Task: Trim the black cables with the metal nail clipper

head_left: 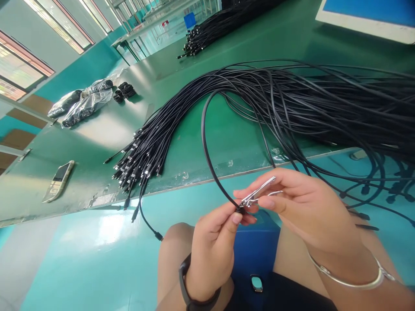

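The left hand (pixel 212 255), with a black wristband (pixel 184 276), is closed, its thumb and fingers pinching a black cable (pixel 207 142) close to one end; the right hand (pixel 308 211), with a silver bangle (pixel 346 280), pinches a small metal clipper (pixel 257 192) between thumb and fingers, and the clipper's tip meets the cable right at the left fingertips; the two hands nearly touch there. The cable arcs up from that grip toward the bundle on the surface. Below the hands, the person's bare knees (pixel 175 255) flank a blue seat (pixel 256 255), and a small shiny object (pixel 256 283) lies by the lap; teal floor (pixel 81 268) spreads to the left. Just beyond lies the edge of the green-topped surface (pixel 81 151), with a large fan of black cables (pixel 308 108) on it; their connector ends (pixel 139 160) gather at the left, some hanging over the edge; a beige handheld device (pixel 58 181) lies near that edge. Farther off are clear plastic bags (pixel 81 103), small black coils (pixel 125 90), a second cable bundle (pixel 223 21), a white-framed blue panel (pixel 366 13), a blue crate (pixel 189 19) and windows (pixel 19 69).
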The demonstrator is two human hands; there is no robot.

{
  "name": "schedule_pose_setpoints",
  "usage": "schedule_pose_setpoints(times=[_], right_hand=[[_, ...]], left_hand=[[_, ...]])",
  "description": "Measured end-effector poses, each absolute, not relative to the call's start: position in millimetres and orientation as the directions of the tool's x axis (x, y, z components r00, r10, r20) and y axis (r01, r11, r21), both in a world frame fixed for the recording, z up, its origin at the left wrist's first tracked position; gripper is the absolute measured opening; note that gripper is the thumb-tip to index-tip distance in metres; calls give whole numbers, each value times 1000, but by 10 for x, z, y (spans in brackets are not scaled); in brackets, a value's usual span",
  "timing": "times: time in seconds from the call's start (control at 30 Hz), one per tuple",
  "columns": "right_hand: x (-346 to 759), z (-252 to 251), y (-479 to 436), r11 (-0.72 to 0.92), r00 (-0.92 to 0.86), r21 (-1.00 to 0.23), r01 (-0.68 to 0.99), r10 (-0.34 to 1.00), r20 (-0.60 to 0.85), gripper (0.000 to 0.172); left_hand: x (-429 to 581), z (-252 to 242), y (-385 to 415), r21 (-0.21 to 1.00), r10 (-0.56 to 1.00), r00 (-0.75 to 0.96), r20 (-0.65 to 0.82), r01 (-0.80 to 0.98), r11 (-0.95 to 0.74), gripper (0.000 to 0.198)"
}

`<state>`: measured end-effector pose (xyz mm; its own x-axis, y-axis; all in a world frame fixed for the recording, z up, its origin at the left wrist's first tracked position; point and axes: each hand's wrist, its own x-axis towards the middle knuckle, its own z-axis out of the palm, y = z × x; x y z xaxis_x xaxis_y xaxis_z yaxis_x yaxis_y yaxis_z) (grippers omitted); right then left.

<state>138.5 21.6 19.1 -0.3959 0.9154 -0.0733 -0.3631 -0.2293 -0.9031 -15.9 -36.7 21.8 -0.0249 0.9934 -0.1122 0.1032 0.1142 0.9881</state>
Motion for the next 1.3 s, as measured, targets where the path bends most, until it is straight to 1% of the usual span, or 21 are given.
schedule_pose_setpoints(times=[0.1,0.17,0.23,0.3,0.4,0.57,0.8,0.97,1.03,1.13,1.23,1.3], right_hand=[[1367,141,237,-235,-381,-889,-393,922,-75,4],[1357,106,244,-241,-373,-865,-440,925,-68,4],[1349,87,237,-250,-384,-838,-485,922,-53,7],[1340,89,215,-247,-399,-823,-512,917,-27,10],[1316,119,169,-225,-393,-840,-494,919,-14,9],[1280,159,121,-186,-369,-886,-424,929,-19,9],[1297,201,121,-163,-362,-930,-330,932,-35,10],[1317,210,120,-162,-373,-959,-232,925,-66,5],[1313,176,123,-180,-358,-953,-245,930,-83,3],[1308,121,158,-208,-324,-919,-335,941,-95,3],[1335,157,215,-194,-378,-887,-420,926,-24,9],[1390,254,231,-167,-446,-891,-423,894,45,17]], left_hand=[[-146,189,-367,992,994,-15,-106,61,106,24],[-131,181,-368,991,991,-28,-133,4,134,20],[-114,179,-372,977,980,-50,-194,-100,188,12],[-101,172,-376,952,971,-78,-227,-229,204,4],[-88,151,-372,930,961,-141,-236,-321,182,10],[-65,135,-372,933,936,-244,-253,-319,169,18],[-53,114,-384,941,935,-262,-239,-302,157,18],[-45,98,-382,950,931,-283,-230,-275,151,18],[-45,95,-382,949,931,-275,-240,-269,165,18],[-48,106,-354,946,928,-265,-260,-261,190,17],[-33,166,-300,944,927,-230,-295,-220,246,13],[5,244,-295,954,944,-156,-290,-125,273,9]])
